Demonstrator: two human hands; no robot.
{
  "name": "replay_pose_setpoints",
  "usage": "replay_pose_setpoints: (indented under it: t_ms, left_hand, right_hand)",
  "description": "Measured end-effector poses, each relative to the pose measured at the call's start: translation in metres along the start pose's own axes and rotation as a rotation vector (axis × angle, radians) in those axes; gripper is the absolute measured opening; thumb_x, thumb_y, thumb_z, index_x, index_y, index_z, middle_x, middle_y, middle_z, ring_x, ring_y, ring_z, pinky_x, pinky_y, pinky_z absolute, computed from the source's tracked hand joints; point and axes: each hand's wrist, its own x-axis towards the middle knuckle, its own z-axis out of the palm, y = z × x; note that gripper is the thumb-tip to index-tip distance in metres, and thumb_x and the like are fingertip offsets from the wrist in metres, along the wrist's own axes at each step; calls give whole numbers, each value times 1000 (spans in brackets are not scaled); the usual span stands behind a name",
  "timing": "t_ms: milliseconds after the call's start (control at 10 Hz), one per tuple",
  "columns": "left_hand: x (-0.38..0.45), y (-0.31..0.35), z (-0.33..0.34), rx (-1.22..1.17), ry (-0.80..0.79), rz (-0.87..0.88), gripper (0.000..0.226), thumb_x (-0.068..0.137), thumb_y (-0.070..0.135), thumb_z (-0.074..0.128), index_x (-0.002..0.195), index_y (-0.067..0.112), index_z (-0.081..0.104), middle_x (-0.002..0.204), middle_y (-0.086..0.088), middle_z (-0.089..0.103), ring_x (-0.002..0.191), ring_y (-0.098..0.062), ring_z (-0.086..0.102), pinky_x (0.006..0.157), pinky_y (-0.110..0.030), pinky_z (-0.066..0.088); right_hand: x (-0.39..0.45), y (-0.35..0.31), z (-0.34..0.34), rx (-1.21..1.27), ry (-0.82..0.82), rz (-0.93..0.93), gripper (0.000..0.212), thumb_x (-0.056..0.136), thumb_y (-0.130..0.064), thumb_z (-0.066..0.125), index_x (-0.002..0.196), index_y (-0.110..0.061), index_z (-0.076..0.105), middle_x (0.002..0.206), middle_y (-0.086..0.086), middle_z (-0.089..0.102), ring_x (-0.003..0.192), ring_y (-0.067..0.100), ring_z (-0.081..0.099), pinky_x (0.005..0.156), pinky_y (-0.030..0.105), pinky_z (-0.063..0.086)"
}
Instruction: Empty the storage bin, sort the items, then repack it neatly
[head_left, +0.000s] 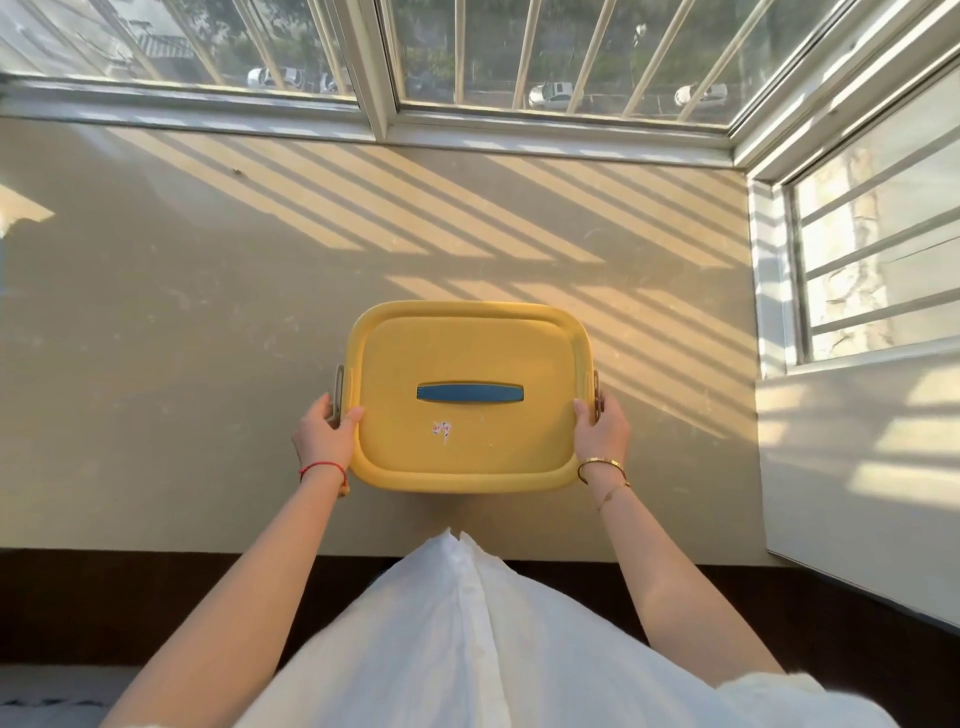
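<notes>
Yellow storage bin (467, 415) with its lid on, sitting on the tan counter (182, 338), right between both hands. Left hand (327, 436) on the left edge, fingers (352, 417) curled over the rim by the side latch (338, 387). Right hand (602, 428) holding the right edge the same way. Blue handle (469, 393) in the lid's middle, small sticker (441, 430) just below.

Your left hand (328, 435) and right hand (601, 428) grip the lidded yellow storage bin (467, 431) at its side latches, apparently resting on the sunlit ledge (182, 312).
</notes>
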Motion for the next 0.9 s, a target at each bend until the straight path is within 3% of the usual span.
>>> replay_pose_setpoints:
  t_ms: [100, 300, 500, 700, 900]
  left_hand:
    - [-4, 0, 2, 6, 55, 27, 45, 86, 21, 67, 128, 9, 56, 121, -11, 63, 109, -26, 60, 94, -36, 44]
    - [-12, -4, 12, 83, 209, 189, 25, 85, 15, 67, 107, 8, 58, 108, -7, 59, 93, -23, 59, 78, -29, 43]
    - [-14, -1, 20, 241, 270, 290, 19, 85, 7, 63, 102, 8, 55, 101, -8, 55, 95, -26, 54, 76, -42, 49]
    - [-22, -8, 18, 339, 222, 353, 32, 89, 4, 55, 121, 8, 52, 108, -10, 53, 101, -27, 51, 80, -44, 51]
    - [-27, -16, 6, 344, 60, 368, 52, 92, 18, 55, 141, 10, 40, 130, -9, 48, 117, -26, 47, 93, -44, 48]
  right_hand:
    - [0, -2, 1, -28, 76, -44, 37, 90, -20, 63, 123, -5, 54, 118, 11, 56, 105, 25, 55, 90, 31, 42]
    - [-5, -5, 5, -156, 182, -178, 19, 89, -12, 63, 103, -4, 54, 105, 8, 57, 91, 27, 58, 72, 30, 43]
    - [-11, -4, 13, -289, 246, -313, 14, 88, -9, 57, 100, -2, 54, 98, 11, 55, 88, 27, 54, 70, 36, 48]
    - [-14, 1, 13, -373, 213, -356, 32, 89, -8, 54, 120, 0, 53, 101, 13, 55, 90, 26, 55, 73, 38, 52]
    - [-27, -5, 6, -493, 125, -317, 52, 92, -18, 52, 140, 0, 40, 117, 15, 56, 105, 31, 50, 92, 40, 44]
